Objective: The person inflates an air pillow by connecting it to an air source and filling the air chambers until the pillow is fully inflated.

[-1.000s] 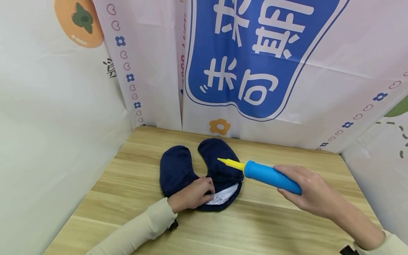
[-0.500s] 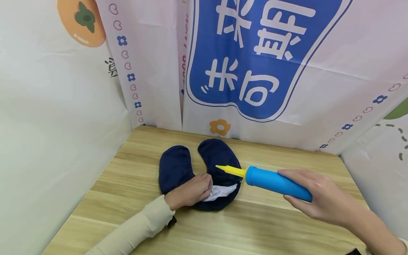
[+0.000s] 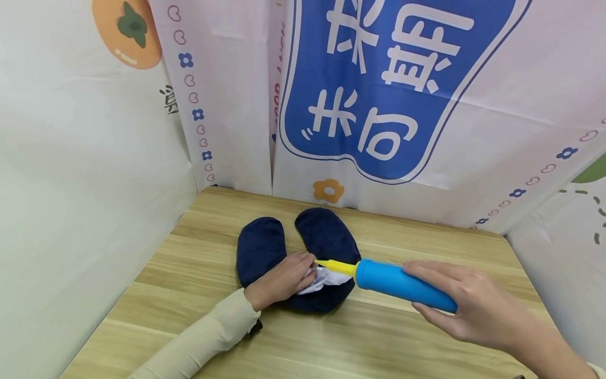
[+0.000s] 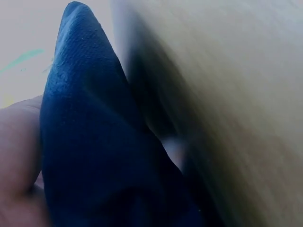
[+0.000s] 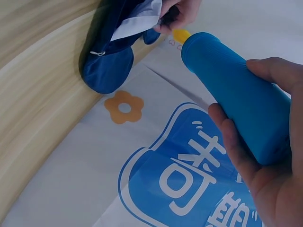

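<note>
A navy U-shaped neck pillow (image 3: 260, 245) lies flat on the table, its cover unzipped along the near curve; the zip pull (image 5: 97, 53) shows in the right wrist view. White inner material (image 3: 326, 279), like an inflatable liner, bulges from the opening. My left hand (image 3: 283, 280) pinches this liner at the middle of the pillow. My right hand (image 3: 478, 300) grips a blue hand pump (image 3: 402, 287) by its rear part, held above the table. The pump's yellow nozzle (image 3: 338, 267) points left, its tip at my left fingers. Whether it sits in a valve is hidden.
Beneath is a wood-grain table (image 3: 189, 279). Behind it hangs a printed cloth backdrop (image 3: 236, 105) with a blue sign and an orange flower. White cloth walls (image 3: 94, 184) stand at the left and right sides.
My right hand has brought the pump lower and left, so the nozzle tip now meets my left fingers. My left hand has drawn the white liner up a little from the opening.
</note>
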Tool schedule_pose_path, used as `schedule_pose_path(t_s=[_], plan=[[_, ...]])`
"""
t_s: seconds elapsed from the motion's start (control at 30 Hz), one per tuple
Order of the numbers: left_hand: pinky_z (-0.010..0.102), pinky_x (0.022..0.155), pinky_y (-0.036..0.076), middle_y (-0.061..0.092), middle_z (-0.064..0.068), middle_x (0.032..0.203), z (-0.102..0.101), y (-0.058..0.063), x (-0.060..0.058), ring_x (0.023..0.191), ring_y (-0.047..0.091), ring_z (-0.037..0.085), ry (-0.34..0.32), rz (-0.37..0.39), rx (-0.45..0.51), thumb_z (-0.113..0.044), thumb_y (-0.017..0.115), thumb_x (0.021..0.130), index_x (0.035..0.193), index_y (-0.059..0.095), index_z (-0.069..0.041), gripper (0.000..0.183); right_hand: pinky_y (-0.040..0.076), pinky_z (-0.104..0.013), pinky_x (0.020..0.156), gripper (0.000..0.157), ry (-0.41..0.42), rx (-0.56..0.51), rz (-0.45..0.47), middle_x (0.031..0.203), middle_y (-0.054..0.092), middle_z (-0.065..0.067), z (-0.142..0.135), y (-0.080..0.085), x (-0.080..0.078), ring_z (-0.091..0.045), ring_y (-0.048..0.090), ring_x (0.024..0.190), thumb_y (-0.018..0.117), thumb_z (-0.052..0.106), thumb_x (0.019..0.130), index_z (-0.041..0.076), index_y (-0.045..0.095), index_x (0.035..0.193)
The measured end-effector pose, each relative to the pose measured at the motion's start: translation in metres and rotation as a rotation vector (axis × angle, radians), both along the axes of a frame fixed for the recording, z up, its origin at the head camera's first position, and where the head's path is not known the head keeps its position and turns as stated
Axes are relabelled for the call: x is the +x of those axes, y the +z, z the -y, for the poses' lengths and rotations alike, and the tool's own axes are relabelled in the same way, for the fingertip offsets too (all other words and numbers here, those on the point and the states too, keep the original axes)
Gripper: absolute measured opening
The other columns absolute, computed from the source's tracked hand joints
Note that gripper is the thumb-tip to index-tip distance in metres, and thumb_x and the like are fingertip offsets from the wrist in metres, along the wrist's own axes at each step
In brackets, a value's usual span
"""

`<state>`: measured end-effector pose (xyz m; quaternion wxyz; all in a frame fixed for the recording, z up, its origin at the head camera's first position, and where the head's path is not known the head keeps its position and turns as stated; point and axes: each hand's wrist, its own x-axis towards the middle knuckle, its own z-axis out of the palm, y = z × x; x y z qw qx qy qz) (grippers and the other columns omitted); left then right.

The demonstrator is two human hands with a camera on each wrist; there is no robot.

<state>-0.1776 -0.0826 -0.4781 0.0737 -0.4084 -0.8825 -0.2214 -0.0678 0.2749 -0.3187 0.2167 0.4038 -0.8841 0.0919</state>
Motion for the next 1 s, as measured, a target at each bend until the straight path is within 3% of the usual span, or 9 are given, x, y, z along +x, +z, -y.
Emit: schedule_pose_path(t_s=[0.2,0.6,1.0], plan=[[0.022,0.073,0.049,0.065,0.002,0.101,-0.0029,0.0012,-0.0016,0.085,0.053,0.011,0.010,0.001,0.006,-0.016,0.061,0.107,0.110,0.064,-0.009,0.009,0.066,-0.035,0.079,0.055,0.027,0.006,-0.011,0.124,0.077,0.004,0.0005,-0.0033,0.0003,-0.017,0.078,0.097,0.060,0.060,0.101,0.020,0.069,0.138],[0.024,0.078,0.054,0.068,0.004,0.107,-0.0065,0.0052,-0.0014,0.089,0.058,0.013,0.037,0.010,0.017,-0.015,0.064,0.106,0.111,0.065,-0.008,0.009,0.066,-0.041,0.075,0.058,0.001,0.010,0.051,0.124,0.077,0.001,-0.0009,-0.0096,0.0009,-0.019,0.079,0.097,0.086,0.041,0.088,0.019,0.069,0.139],[0.025,0.077,0.053,0.068,0.004,0.108,-0.0086,0.0071,0.0007,0.087,0.057,0.012,0.076,0.053,0.043,-0.014,0.066,0.104,0.110,0.063,-0.008,0.008,0.066,-0.039,0.074,0.057,-0.017,-0.039,0.078,0.120,0.079,0.001,0.0060,-0.0095,0.0035,-0.018,0.079,0.095,0.092,0.031,0.081,0.017,0.071,0.133]])
